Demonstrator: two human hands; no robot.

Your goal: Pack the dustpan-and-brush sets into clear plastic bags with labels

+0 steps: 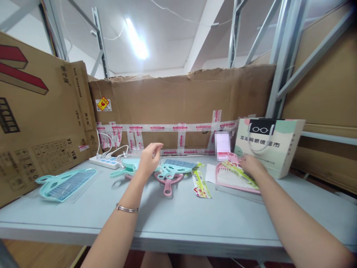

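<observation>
My left hand [150,158] is raised over the middle of the table, its fingers drawn together. Whatever they pinch, if anything, cannot be made out. Below and beside it lie a turquoise dustpan [130,163], a turquoise hand brush [178,168] with grey-blue bristles and a pink dustpan [167,183]. At the right, my right hand [252,165] is closed at the handle end of a pink dustpan and brush set [220,178] with pale bristles. A green-yellow label card lies across that set. Another printed label card [201,185] lies flat between the hands.
A turquoise dustpan and brush set [67,184] lies at the left. Behind are a white power strip [104,161] with plugs, a phone-like upright panel [223,145] and a paper bag [267,149]. Large cardboard [167,100] walls in the grey table [178,219].
</observation>
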